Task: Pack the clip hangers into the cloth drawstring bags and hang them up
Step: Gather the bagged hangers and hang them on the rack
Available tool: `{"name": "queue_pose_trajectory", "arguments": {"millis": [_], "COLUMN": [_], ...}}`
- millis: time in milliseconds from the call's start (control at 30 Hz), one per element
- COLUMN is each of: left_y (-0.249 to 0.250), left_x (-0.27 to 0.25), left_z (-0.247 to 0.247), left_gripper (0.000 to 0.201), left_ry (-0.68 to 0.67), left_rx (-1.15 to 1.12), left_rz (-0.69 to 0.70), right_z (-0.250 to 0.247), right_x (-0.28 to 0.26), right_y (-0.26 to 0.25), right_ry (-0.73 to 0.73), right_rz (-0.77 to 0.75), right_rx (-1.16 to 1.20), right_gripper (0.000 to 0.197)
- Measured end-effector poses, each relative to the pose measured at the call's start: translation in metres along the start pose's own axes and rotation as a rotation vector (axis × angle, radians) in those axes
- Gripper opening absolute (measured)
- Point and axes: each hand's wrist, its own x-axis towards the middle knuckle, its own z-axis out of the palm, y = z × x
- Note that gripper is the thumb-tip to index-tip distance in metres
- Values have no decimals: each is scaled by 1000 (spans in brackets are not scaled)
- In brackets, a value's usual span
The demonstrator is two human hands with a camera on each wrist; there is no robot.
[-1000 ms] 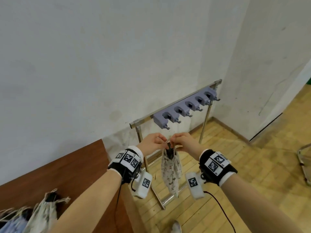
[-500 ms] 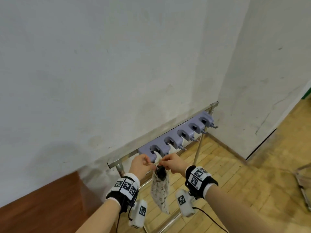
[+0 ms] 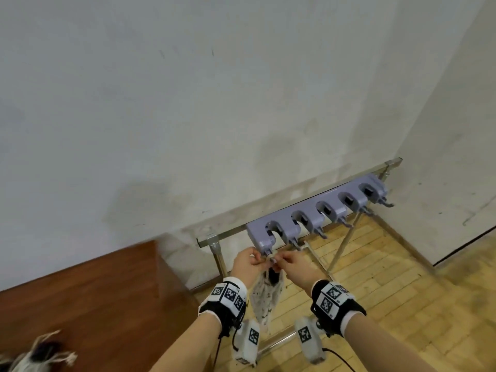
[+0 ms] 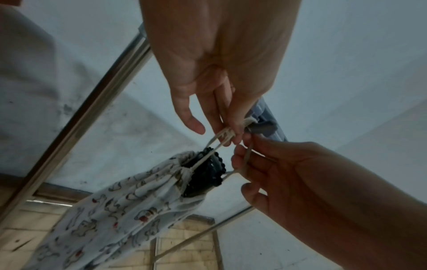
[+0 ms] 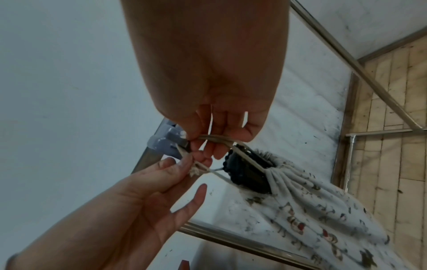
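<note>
A white printed drawstring bag [image 3: 264, 302] hangs between my hands, with a black clip hanger [image 4: 205, 175] sticking out of its gathered mouth. My left hand [image 3: 248, 260] pinches the knotted cream drawstring [image 4: 225, 131] right at the leftmost hook [image 4: 262, 128] of the lilac hook rack [image 3: 316, 213]. My right hand [image 3: 291, 261] pinches the other drawstring loop [image 5: 221, 139] at the same hook [image 5: 179, 140]. In the right wrist view the bag [image 5: 318, 219] trails down to the right. Whether the cord sits over the hook is hidden by my fingers.
The rack is mounted on a low metal frame [image 3: 214, 241] against the white wall, over a wooden floor [image 3: 402, 277]. A brown table [image 3: 94, 296] lies to the left, with another filled drawstring bag [image 3: 40, 353] at its near corner.
Both hands have carried the bag up and forward to the leftmost hook of the rack. My view has tilted up and nearer the wall.
</note>
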Motion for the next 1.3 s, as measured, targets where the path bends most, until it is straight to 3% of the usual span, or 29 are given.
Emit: {"name": "queue_pose_trajectory", "arguments": {"millis": [100, 233, 300, 433, 600, 700, 833, 1000, 1300], "left_y": [5, 23, 26, 20, -7, -28, -65, -112, -190], "left_x": [-13, -46, -68, -125, -222, -277, -331, -379, -418], "left_z": [-6, -36, -55, -90, -131, -160, -204, -278, -408], "left_gripper": [33, 19, 18, 22, 16, 12, 13, 12, 7], "left_ry": [4, 130, 212, 385, 519, 597, 696, 748, 678], "left_rx": [-63, -194, -314, -389, -581, -689, -677, -681, -580], "left_rz": [-18, -101, -137, -160, -214, -176, -219, -288, -409], "right_z": [1, -2, 0, 23, 104, 165, 241, 329, 440], "right_x": [-2, -20, -29, -44, -75, -97, -121, -133, -147], "right_y": [12, 9, -2, -37, -73, -81, -81, -90, -79], "right_ry": [79, 170, 212, 232, -82, -299, -428, -462, -326], "right_rz": [42, 159, 134, -43, -147, -74, 69, 186, 418], "right_rx": [121, 563, 650, 664, 561, 440, 368, 404, 446], "right_gripper": [17, 14, 10, 22, 19, 18, 18, 20, 18]}}
